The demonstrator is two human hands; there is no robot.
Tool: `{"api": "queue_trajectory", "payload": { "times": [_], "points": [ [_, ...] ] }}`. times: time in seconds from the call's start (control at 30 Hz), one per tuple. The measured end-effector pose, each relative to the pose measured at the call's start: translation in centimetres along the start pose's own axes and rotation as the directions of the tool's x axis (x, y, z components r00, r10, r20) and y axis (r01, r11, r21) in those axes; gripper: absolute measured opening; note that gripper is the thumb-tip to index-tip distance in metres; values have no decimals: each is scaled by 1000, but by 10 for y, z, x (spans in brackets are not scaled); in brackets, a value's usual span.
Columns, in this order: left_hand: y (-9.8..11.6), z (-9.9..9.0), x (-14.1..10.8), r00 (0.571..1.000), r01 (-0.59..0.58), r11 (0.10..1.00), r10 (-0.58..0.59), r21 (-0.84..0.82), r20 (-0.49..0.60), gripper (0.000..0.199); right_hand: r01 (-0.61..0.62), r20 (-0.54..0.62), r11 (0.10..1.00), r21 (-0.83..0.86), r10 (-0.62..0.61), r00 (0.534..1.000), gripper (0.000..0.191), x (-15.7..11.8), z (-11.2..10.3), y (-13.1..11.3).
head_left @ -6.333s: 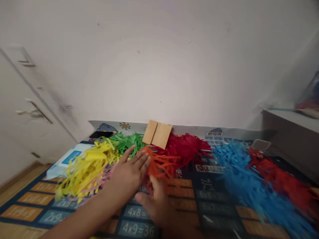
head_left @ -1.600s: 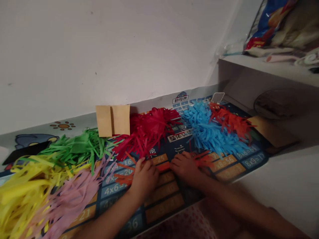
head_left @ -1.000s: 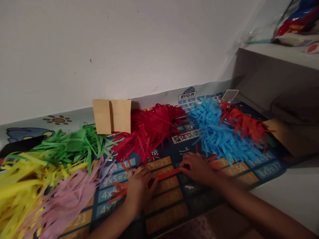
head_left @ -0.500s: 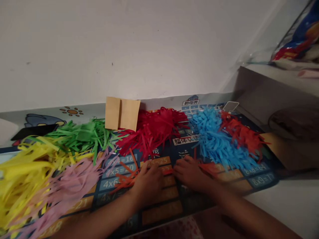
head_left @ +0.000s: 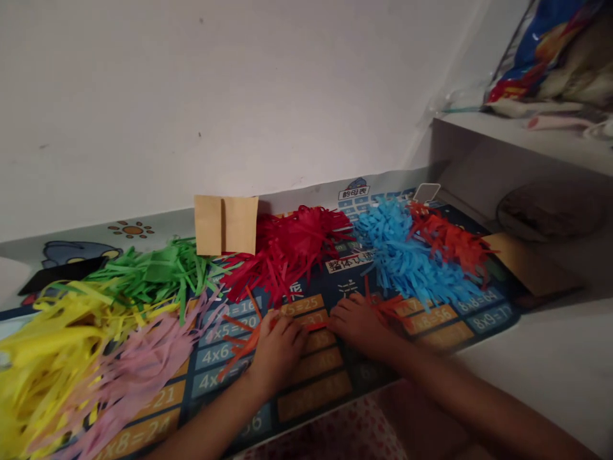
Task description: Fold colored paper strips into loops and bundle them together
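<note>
Between my two hands runs an orange paper tassel (head_left: 318, 325), its middle drawn out as a narrow strip. My left hand (head_left: 281, 342) closes over one side, where fringe fans out leftward past the fingers. My right hand (head_left: 359, 324) grips the other side, and more orange fringe (head_left: 390, 311) sticks out beyond it to the right. Both hands rest low over a printed mat (head_left: 225, 354); the fingertips are partly hidden. Just behind them lies a crimson fringe bundle (head_left: 301, 239). A light blue fringe bundle (head_left: 412, 255) is to the right of it.
Green fringe (head_left: 158, 265), yellow strips (head_left: 43, 345) and pink strips (head_left: 148, 358) cover the left side. A folded tan card (head_left: 239, 223) stands near the wall. Red-orange fringe (head_left: 450, 239) lies beside the blue. A shelf unit (head_left: 507, 166) borders the right.
The view has shifted slightly, bringing more of the shelf at right into sight. Both hands still grip the orange tassel, in nearly the same place on the mat.
</note>
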State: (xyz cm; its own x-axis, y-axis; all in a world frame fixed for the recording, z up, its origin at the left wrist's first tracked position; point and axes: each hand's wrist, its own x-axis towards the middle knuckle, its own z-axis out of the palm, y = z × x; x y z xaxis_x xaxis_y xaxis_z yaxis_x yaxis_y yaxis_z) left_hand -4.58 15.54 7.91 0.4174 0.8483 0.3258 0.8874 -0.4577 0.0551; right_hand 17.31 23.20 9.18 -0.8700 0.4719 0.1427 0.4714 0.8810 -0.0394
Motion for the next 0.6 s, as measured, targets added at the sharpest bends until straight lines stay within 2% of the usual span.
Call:
{"api": "queue_trajectory", "payload": {
  "times": [0.07, 0.17, 0.33, 0.4, 0.47, 0.53, 0.6],
  "points": [
    [-6, 0, -5, 997, 67, 993, -71, -101, -41, 19, -40, 19, 999, 30, 39, 999, 9, -4, 4, 7],
    [-11, -5, -2, 984, 176, 966, -176, -190, 14, 13, -118, 34, 991, 61, 117, 993, 11, -1, 2, 11],
    [-8, -16, 17, 944, 310, 947, -296, -85, 146, 11, -217, 44, 972, 86, 214, 976, 13, 16, -9, 9],
    [-4, -16, 20, 953, 269, 963, -262, -27, 151, 5, -169, 49, 982, 90, 165, 985, 11, 16, -10, 10],
    [-2, -14, 19, 986, 122, 992, -119, -19, 120, 13, -43, 30, 996, 82, 40, 999, 11, 11, -10, 12],
    [0, -11, 17, 995, -27, 999, 29, -22, 96, 22, 103, 4, 993, 50, -103, 995, 14, 6, -9, 14],
    [2, -4, 18, 994, -91, 995, 93, -28, 59, 17, 187, 7, 982, -2, -187, 982, 13, 3, -7, 15]
  ]
}}
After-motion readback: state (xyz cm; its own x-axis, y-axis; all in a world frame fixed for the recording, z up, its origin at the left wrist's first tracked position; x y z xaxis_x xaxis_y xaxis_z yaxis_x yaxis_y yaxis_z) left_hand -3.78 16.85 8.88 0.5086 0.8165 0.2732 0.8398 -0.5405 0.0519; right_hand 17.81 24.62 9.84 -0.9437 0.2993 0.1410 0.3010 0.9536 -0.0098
